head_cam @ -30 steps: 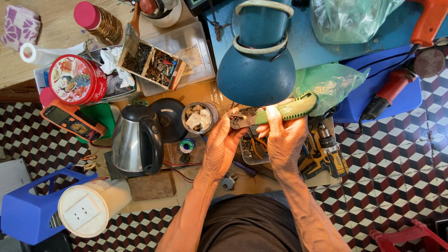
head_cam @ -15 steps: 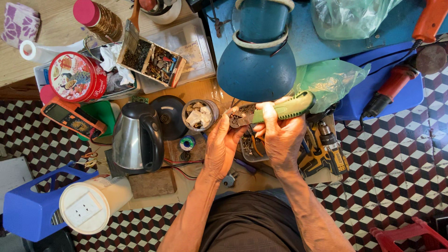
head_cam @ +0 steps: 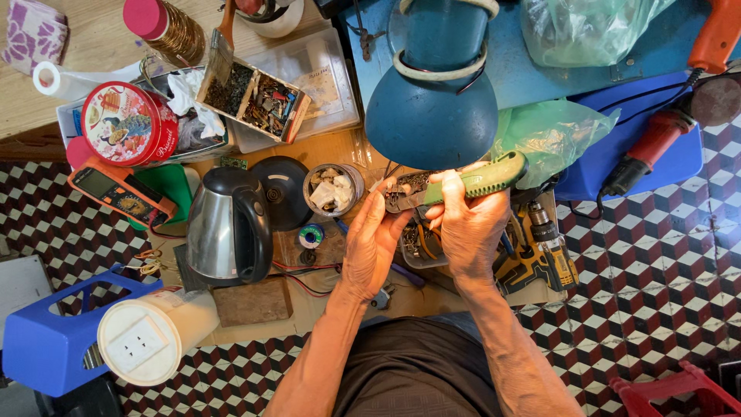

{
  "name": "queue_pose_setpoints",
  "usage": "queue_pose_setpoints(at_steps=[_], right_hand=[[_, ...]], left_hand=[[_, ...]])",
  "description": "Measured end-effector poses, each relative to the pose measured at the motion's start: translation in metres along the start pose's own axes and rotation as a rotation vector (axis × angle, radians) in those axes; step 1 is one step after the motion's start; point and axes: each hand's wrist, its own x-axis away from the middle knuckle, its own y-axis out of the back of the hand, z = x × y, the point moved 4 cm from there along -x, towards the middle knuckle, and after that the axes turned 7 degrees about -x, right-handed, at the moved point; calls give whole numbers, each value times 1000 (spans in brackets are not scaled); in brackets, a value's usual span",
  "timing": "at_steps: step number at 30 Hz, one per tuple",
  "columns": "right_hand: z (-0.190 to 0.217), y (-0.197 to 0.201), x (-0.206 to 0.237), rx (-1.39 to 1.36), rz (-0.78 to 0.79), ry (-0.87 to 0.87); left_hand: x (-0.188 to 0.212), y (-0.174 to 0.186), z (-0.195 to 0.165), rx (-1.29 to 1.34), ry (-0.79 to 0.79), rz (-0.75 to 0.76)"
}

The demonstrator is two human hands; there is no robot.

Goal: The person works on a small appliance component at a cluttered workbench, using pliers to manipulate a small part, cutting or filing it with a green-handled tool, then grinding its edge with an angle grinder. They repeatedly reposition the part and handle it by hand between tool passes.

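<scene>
The right hand [head_cam: 471, 228] was clenched around the green-handled hand tool with a dark metal head [head_cam: 455, 184], held level under the round blue desk lamp shade [head_cam: 432, 116]. The left hand [head_cam: 370, 243] was half open, its fingertips [head_cam: 386, 189] touching the tool's head, pinching something too small to make out. The work looked to be mid-way (tool gripped and being set, nothing visibly finished). Below lay a small clear tray of parts [head_cam: 417, 243] and a yellow-and-black cordless drill [head_cam: 544, 251]; to the left on the cluttered surface [head_cam: 332, 147] stood a steel electric kettle with a black handle [head_cam: 228, 228]
</scene>
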Motion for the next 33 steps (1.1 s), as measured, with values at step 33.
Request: queue_pose_setpoints(at_steps=[33], right_hand=[[-17,-2,-4,-35,-25,166]], left_hand=[[2,-6,4,5,-20,-47]])
